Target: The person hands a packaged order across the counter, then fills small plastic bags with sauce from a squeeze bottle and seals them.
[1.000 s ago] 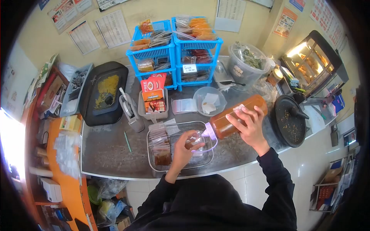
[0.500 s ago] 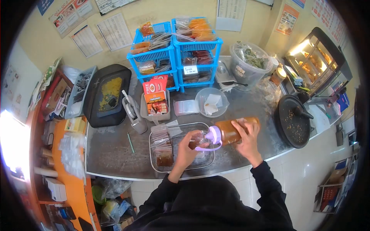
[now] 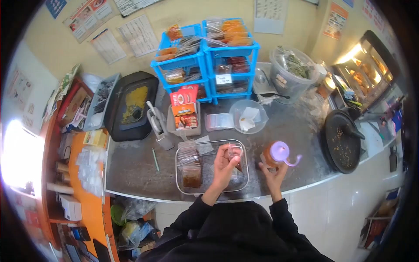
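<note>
My left hand (image 3: 223, 169) pinches the top of a small clear plastic bag (image 3: 235, 151) with some brown sauce low in it. A squeeze bottle (image 3: 279, 151) of orange-brown sauce, with a lilac cap and a hanging strap lid, stands upright to the right. Around its lower side my right hand (image 3: 274, 177) has its fingers closed. Beneath my left hand lies a wire mesh basket (image 3: 248, 172). Filled sauce packets (image 3: 191, 178) are stacked in a row along its left side.
Blue stacked baskets (image 3: 209, 56) of packets rise at the back. A clear bowl (image 3: 262, 126), a tub of cards (image 3: 198, 129) and a sealer-like grey device (image 3: 165, 142) stand behind the mesh basket. A stone mortar (image 3: 338, 157) sits right; a black tray (image 3: 114, 109) lies left.
The bottle has gone from tilted, with its nozzle at the bag, to upright at the right. My right hand has moved down with it. My left hand still holds the bag, now away from the nozzle.
</note>
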The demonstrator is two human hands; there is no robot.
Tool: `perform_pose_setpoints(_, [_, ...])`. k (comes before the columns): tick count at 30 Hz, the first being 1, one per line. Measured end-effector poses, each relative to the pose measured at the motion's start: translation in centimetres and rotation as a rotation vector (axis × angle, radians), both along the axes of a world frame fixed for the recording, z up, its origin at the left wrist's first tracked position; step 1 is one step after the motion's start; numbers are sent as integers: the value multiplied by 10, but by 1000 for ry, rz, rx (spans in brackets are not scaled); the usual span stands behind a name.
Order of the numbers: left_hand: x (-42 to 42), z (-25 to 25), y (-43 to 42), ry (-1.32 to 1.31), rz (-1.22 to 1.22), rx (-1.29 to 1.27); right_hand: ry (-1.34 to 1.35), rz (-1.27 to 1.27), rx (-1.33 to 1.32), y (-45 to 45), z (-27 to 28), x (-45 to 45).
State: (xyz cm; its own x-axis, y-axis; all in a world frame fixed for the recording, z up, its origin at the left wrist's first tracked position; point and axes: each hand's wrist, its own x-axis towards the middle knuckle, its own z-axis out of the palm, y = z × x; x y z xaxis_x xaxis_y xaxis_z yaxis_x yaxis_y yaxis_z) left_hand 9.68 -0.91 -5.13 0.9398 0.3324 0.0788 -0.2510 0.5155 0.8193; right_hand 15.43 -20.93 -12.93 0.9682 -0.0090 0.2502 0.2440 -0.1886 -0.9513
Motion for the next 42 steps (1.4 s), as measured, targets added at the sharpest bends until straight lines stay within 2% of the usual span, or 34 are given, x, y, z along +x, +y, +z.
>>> perform_pose_setpoints(3, [1, 2, -6, -50, 69, 6, -11, -23, -137, -4, 8, -12])
perform_pose_setpoints(4, [0, 1, -9, -55, 88, 14, -136, -151, -154, 9, 40, -24])
perform_pose_setpoints(7, [-7, 13, -14, -61, 104, -10, -98, -255, -268, 5, 30, -72])
perform_pose_setpoints(8, [-11, 14, -17, -60, 122, 23, -221, -38, -272, 10, 41, -76])
perform_pose_setpoints(11, [-16, 21, -24, -71, 200, 98, -58, 377, 186, 58, 98, -60])
perform_pose_setpoints(14, [-15, 31, -22, -70, 305, 135, -83, 494, 242, 84, 97, -42])
perform_pose_setpoints(19, [-17, 51, 13, -13, 346, 245, 113, 618, 283, 94, 129, -31])
perform_pose_setpoints(21, [-24, 61, 42, 85, 173, 273, 217, 682, 391, 101, 124, -24])
perform_pose_setpoints(22, [-27, 65, 53, 132, 92, 288, 318, 736, 463, 102, 138, -25])
perform_pose_setpoints(25, [-29, 70, 69, 128, 73, 460, 380, 789, 500, 105, 137, -21])
perform_pose_setpoints(28, [-30, 77, 70, 130, 158, 437, 390, 777, 505, 110, 143, -14])
perform_pose_setpoints(31, [-29, 84, 71, 120, 186, 396, -29, 703, 224, 129, 139, 0])
perform_pose_setpoints(34, [-30, 84, 78, 145, 228, 440, 133, 840, 231, 138, 156, 13])
perform_pose_setpoints(37, [-33, 79, 84, 157, 258, 439, 191, 778, 184, 149, 148, 16])
perform_pose_setpoints(42, [-42, 78, 83, 226, 350, 472, 212, 784, 308, 159, 148, -2])
